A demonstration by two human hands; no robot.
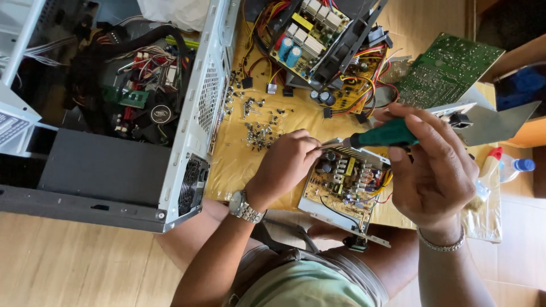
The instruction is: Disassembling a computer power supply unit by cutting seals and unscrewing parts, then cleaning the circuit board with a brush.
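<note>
Hands work over an open power supply (341, 185) near the yellow sheet's (239, 165) front edge. Left hand (287, 162) curls, fingertips pinching at the board's top-left corner. Right hand (435, 165) grips a green screwdriver (382, 134), lying nearly level, tip pointing left.

Light wood-look floor (74, 267) all around, sunlight hitting it pretty hard. A yellow sheet (239, 165) is spread over it. Right of the sheet sits an orange-brown cardboard box (526, 133), and the floor past it turns to pale tile (520, 227).
</note>
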